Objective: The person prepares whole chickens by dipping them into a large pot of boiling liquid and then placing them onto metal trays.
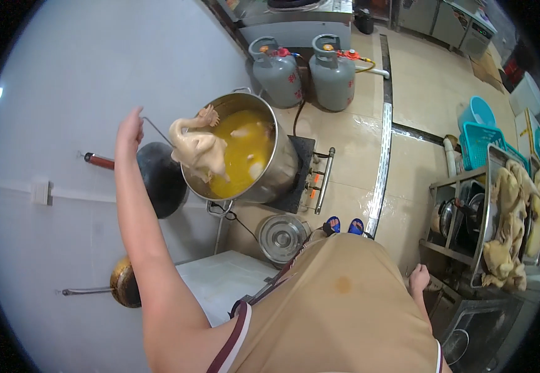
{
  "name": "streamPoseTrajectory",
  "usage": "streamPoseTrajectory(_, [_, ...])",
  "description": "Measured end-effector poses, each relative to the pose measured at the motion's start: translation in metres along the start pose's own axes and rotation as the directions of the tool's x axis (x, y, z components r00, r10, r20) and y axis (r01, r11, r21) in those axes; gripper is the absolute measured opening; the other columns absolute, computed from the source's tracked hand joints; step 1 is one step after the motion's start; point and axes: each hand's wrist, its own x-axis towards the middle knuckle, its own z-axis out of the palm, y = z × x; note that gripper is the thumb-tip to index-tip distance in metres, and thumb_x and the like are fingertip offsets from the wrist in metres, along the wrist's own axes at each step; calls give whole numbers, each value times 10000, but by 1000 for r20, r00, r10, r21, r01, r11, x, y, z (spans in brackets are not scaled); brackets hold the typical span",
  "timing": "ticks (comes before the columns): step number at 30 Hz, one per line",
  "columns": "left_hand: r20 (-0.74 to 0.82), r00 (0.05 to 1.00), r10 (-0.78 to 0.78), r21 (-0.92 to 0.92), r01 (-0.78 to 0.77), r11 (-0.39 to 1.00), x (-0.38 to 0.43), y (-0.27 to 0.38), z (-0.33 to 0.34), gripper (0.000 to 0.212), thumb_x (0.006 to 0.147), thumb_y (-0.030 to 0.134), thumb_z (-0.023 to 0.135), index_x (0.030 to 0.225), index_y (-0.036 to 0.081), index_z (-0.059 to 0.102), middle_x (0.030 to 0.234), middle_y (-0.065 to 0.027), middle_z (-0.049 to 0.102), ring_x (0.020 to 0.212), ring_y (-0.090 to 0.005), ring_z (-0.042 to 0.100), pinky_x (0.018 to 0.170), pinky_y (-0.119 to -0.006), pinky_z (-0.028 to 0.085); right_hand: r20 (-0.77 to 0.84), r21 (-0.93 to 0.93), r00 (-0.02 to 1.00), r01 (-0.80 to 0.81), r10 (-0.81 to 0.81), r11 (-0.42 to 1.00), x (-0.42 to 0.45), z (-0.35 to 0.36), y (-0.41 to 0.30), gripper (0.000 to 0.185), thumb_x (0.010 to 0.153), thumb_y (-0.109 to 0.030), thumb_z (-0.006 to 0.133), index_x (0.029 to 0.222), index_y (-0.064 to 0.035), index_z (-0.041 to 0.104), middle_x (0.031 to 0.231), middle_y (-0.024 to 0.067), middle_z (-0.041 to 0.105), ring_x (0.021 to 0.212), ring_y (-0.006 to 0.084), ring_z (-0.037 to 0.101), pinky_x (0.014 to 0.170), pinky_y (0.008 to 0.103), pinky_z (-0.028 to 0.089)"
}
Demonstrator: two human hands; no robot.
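Note:
My left hand (132, 127) is closed around one end of a thin metal hook (156, 131). From the hook's other end hangs a plucked whole chicken (198, 148), its foot pointing up, above the left side of a large steel stockpot (277, 163). Yellow broth (240, 154) fills much of the pot, with pale pieces showing at the surface. The pot stands on a black gas burner (305, 161). My right hand (419, 278) hangs low at my right side with its fingers curled; whether anything is in it cannot be made out.
Two gas cylinders (277, 74) stand behind the pot. A round steel lid (282, 239) lies beside the burner. Pans, one a dark wok (160, 179), hang on the left wall. At right, a rack holds a metal tray (480, 252) of plucked poultry, near turquoise baskets (481, 145). A drain grate (382, 168) crosses the floor.

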Motion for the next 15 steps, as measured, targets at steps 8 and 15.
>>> streamPoseTrajectory(8, [-60,997,-47,5,47,999,-16,-1,0,502,878,503,576,543,231,318,467,65,264,412,-106,277,445,-297,166,-32,71,999,14,-11,997,12,-9,-6,334,966,-286,516,907,18,642,859,255,645,810,442,617,727,478,479])
streamPoseTrajectory(15, [-56,997,-53,2,54,999,-10,5,-2,429,869,484,624,628,161,476,525,56,361,443,-96,320,432,-284,213,-36,93,999,-31,35,995,22,2,-1,339,960,-296,520,892,14,639,854,262,643,809,447,617,724,481,480])
